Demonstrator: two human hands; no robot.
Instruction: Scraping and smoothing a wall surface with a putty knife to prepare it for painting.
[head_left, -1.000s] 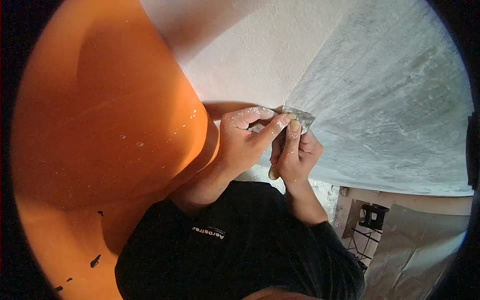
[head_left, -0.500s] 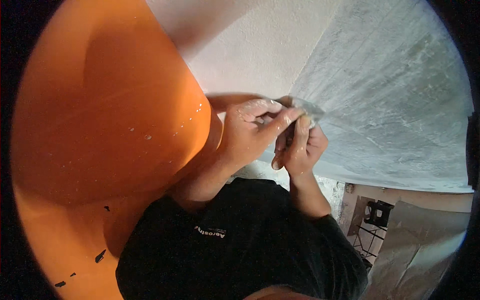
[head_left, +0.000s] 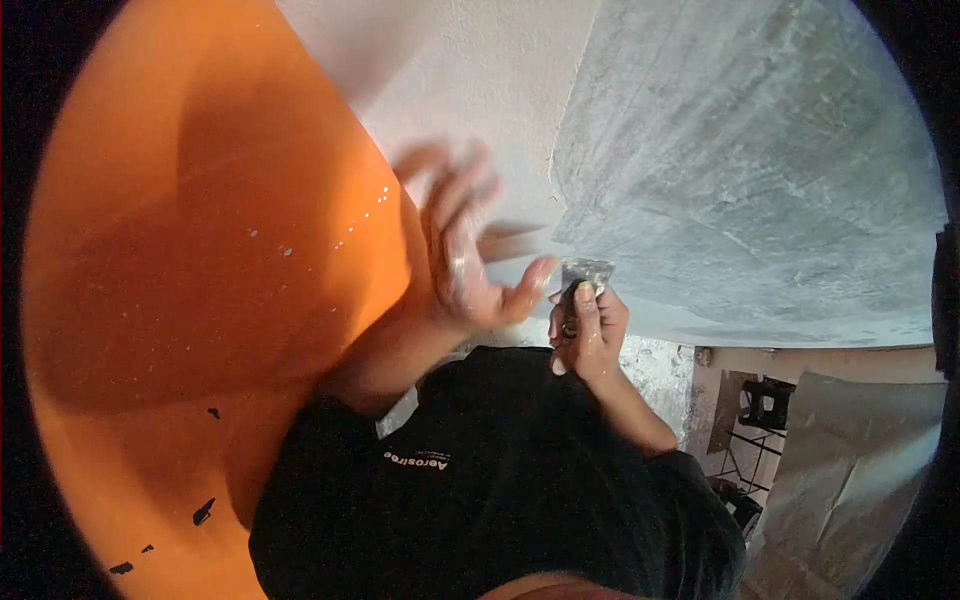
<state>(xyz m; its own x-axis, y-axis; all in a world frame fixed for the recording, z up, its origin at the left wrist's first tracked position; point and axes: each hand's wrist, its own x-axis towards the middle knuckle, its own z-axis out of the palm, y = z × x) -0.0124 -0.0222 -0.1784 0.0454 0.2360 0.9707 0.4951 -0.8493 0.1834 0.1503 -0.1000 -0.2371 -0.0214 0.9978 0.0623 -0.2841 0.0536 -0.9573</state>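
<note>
My right hand point(head_left: 598, 335) grips a small putty knife point(head_left: 588, 270) with a dark handle, its thumb pressed along the tool. The flared metal blade points away from me and has whitish smears on it. To the left of it, my left hand point(head_left: 468, 240) is raised with its fingers spread and nothing visible in them. Motion blurs its fingertips, and the skin looks dusted with white paste. Beyond the hands, a wall shows a white part point(head_left: 480, 80) and a grey, streaked, plaster-like part point(head_left: 740, 150).
A large orange surface point(head_left: 250, 330), flecked with white specks, fills the left side, close to my left forearm. At the lower right stand a grey sheet-like panel point(head_left: 850, 480) and a black object point(head_left: 765, 403) on a thin dark frame. Bright light falls from behind the hands.
My hands were together at the blade and are now apart. The left has let go, opened and swung up to the left; the right has drawn the putty knife nearer to me.
</note>
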